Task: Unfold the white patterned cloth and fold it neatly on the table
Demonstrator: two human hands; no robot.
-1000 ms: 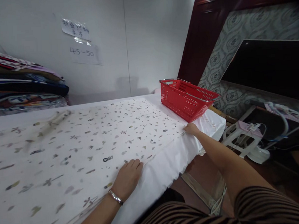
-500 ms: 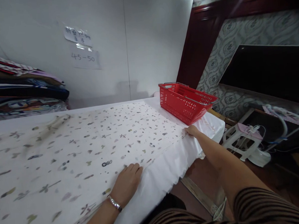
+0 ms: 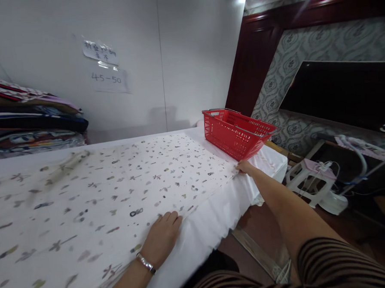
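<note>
A white cloth with a print of small leaves and shapes (image 3: 117, 186) lies spread over the white-covered table (image 3: 197, 229), with a raised fold at its left part. My left hand (image 3: 163, 238), with a silver bracelet at the wrist, rests on the cloth's near edge; its fingers are together and curled down, and their tips are hidden. Farther right, my right hand (image 3: 244, 167) pinches the cloth's near right corner, just in front of the red basket.
A red plastic basket (image 3: 234, 135) with metal handles stands at the table's far right. Folded textiles (image 3: 33, 120) are stacked at the back left by a grey wall with paper signs. A white stool (image 3: 312, 176) stands on the floor at right.
The view has shifted slightly. My right hand and the cloth corner in it have moved a little to the left, away from the basket. My left hand stays at the near edge.
</note>
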